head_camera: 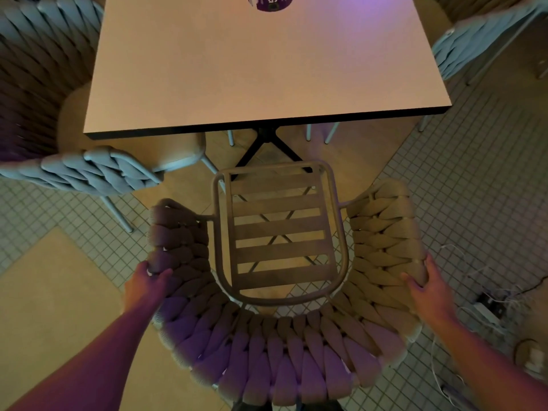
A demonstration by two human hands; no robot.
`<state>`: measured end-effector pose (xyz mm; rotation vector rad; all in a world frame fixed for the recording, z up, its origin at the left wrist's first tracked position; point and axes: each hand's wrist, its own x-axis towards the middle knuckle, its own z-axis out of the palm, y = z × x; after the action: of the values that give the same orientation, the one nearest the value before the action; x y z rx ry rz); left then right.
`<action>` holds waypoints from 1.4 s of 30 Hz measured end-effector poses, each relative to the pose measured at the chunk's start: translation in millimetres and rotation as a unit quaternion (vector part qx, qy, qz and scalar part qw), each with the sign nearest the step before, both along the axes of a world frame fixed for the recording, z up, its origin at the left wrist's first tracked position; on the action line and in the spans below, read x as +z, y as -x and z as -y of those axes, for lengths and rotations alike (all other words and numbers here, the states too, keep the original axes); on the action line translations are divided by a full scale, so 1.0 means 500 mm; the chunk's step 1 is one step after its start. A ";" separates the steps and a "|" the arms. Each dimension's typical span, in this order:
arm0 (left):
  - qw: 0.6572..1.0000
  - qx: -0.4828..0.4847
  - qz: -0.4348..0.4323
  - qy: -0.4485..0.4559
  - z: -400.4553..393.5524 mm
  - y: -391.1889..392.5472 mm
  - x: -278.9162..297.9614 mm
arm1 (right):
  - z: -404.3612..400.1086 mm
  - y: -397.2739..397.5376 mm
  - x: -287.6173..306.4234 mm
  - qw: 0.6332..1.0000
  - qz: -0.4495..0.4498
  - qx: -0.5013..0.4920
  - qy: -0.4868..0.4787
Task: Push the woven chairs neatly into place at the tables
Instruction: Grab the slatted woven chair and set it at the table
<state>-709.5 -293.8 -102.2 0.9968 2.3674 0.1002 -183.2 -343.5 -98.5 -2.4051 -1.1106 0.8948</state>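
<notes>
The chair (281,262) is sitting straight ahead of the person, its open front facing the table (261,63) and its front rail just short of the table's near edge, so the push is running directly forward along the seat's front-to-back axis. Both hands are equally near: the left hand (146,284) is gripping the left side of the woven back, the right hand (425,287) is closing its grip on the right side. The chair is looking tan, with thick braided rope wrapping a curved back and arms around a slatted seat. It is standing roughly square to the table.
</notes>
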 end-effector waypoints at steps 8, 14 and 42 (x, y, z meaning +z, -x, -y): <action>1.000 -0.011 -0.009 0.007 -0.003 -0.010 0.009 | 0.002 -0.010 -0.001 1.000 -0.005 0.005 0.007; 1.000 -0.016 -0.011 0.010 -0.005 -0.015 0.016 | 0.000 -0.012 0.001 1.000 -0.021 0.003 -0.002; 0.999 -0.040 -0.018 0.006 -0.014 -0.021 0.034 | -0.001 -0.007 0.008 1.000 -0.019 -0.007 0.023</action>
<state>-699.1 -286.7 -85.3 1.0943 2.3552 0.0382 -179.7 -343.2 -94.4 -2.4200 -1.0686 0.9662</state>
